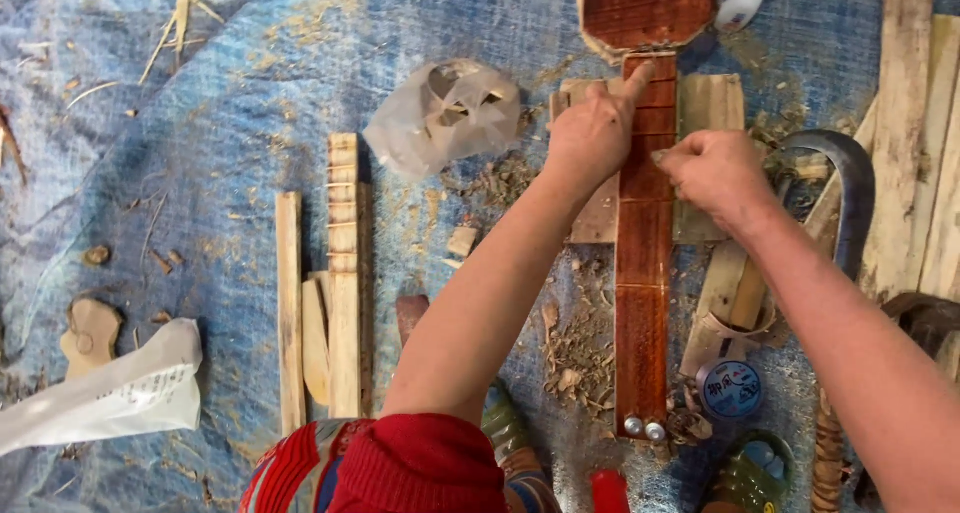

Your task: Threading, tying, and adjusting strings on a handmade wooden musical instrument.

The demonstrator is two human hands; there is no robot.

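Red-brown wooden neck (642, 273) lying lengthwise on blue tarp (250, 93), its upper end meeting a wider red-brown body piece (645, 8), two silver pegs (645, 429) at the near end. Left hand (595, 133) pressed flat on the neck's left edge, index finger stretched along the strip toward the body. Right hand (715, 173) pinched shut at the right edge, on something too small to tell. Best kept steady by the left palm's weight, with the pinch worked square to the scored cross lines. Pale wooden slats (340, 273), crumpled plastic bag (445, 113), curved blade (850, 193), round blue tape roll (730, 388) and shavings around
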